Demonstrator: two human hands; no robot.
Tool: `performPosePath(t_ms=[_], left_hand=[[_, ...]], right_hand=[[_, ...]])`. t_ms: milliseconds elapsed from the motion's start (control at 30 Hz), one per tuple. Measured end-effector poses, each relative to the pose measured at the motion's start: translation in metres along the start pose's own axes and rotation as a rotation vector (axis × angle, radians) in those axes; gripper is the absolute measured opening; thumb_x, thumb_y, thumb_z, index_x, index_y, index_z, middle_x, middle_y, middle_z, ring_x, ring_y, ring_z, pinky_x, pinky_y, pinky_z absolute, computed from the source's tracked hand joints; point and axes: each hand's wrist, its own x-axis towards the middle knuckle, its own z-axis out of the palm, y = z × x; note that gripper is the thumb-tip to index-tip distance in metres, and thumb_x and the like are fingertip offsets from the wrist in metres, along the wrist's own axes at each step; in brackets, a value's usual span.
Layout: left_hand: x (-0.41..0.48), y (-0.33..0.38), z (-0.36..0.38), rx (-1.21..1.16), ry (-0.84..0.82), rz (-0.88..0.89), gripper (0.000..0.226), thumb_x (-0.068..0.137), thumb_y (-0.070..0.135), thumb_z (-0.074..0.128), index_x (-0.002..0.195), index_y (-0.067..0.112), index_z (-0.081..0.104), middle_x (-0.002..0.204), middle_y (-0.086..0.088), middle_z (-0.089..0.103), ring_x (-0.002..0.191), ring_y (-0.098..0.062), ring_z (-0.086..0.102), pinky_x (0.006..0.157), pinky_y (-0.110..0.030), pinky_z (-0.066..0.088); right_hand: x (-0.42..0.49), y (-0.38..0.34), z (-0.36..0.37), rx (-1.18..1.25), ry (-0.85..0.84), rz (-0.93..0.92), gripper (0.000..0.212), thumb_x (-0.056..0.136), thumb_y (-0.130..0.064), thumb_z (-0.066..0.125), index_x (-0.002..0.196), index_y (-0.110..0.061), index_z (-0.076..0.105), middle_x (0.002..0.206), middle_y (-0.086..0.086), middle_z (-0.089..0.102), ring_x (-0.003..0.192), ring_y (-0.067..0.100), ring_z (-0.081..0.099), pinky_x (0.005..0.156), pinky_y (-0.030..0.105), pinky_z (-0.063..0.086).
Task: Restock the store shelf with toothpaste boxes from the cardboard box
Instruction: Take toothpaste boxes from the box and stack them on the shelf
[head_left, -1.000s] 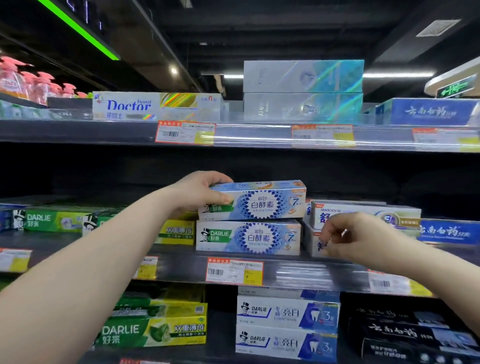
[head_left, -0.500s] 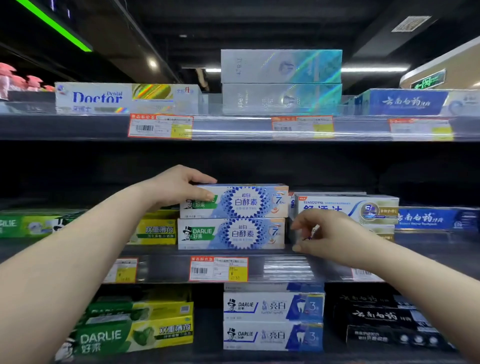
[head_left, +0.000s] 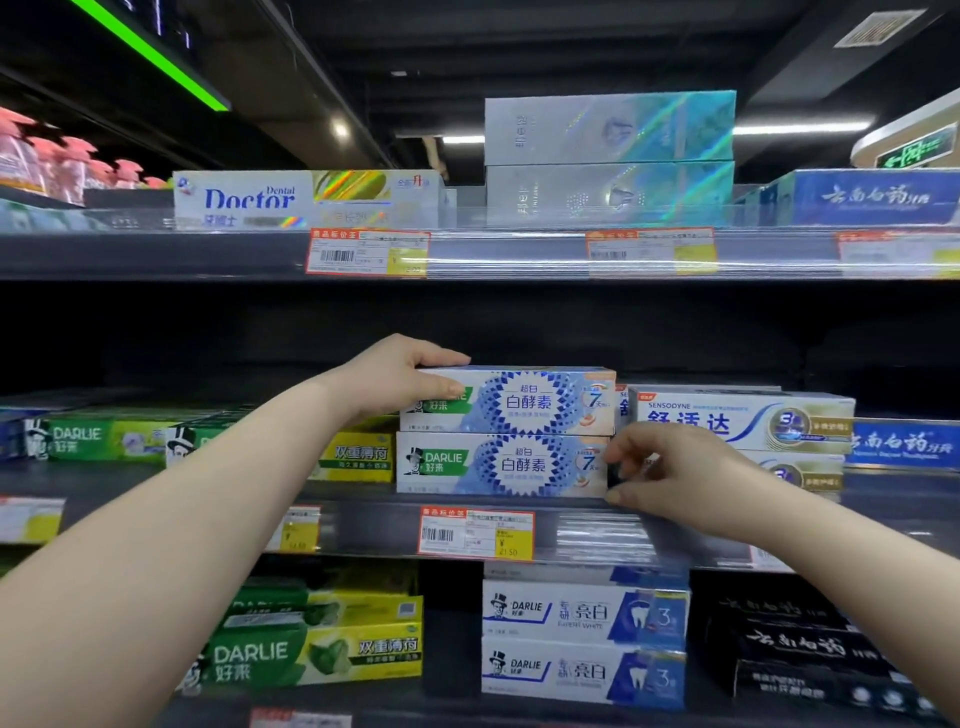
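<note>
Partly hidden under the left hand (head_left: 395, 382), the left end of the upper blue-and-white cardboard toothpaste box (head_left: 524, 402) shows only a scrap of its green logo panel. The fingers curl over its top edge and the thumb presses its front face, so that hand grasps the box by that end. It lies flat on a lower blue-and-white toothpaste box (head_left: 509, 465) of the same print, the pair stacked at the front of the dark grey metal shelf (head_left: 130, 486), above a red-and-yellow paper price tag (head_left: 477, 532) in a glossy clear strip. The right hand (head_left: 675, 478) is curled against the right end of the lower box, fingertip and thumb touching its edge, yet whether it pinches anything I cannot tell, since its palm side faces away. It also covers part of the white-and-silver Sensodyne boxes (head_left: 743, 421) just beside the stack. Green-and-yellow Darlie boxes (head_left: 361, 460) on the left are cut off by the left forearm. Higher up, two shiny holographic silver boxes (head_left: 608, 130) sit stacked, their lettering too faint to read. Behind the stack the shelf recedes into black.
</note>
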Motion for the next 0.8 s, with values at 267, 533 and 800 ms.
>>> performPosePath(t_ms=[267,533,800], left_hand=[[-0.011,-0.013,0.013,0.185,0.213,0.097,0.069,0.077,0.028,0.071,0.138,0.024,0.039,0.14,-0.004,0.04,0.127,-0.02,0.041,0.101,-0.029,0.038],[-0.068,-0.01,0.035,0.126,0.593,0.22,0.05,0.075,0.018,0.074,0.121,0.015,0.054,0.097,0.0,0.054,0.085,-0.009,0.052,0.082,-0.026,0.042],[-0.126,-0.037,0.133,0.083,-0.079,0.053,0.033,0.068,0.047,0.072,0.096,0.035,0.058,0.084,0.007,0.058,0.066,-0.004,0.051,0.059,-0.012,0.04]], right_hand=[[0.005,-0.006,0.005,-0.057,-0.005,-0.03,0.022,0.073,-0.033,0.072,0.083,-0.038,0.052,0.085,-0.011,0.06,0.073,0.007,0.054,0.073,0.023,0.046],[-0.011,-0.006,0.005,-0.029,0.053,-0.045,0.03,0.074,-0.028,0.072,0.101,-0.026,0.059,0.087,-0.006,0.059,0.072,0.011,0.054,0.073,0.028,0.047],[-0.086,0.027,0.014,-0.112,0.025,0.137,0.034,0.076,-0.027,0.071,0.107,-0.02,0.06,0.1,0.0,0.062,0.088,0.018,0.058,0.075,0.026,0.045]])
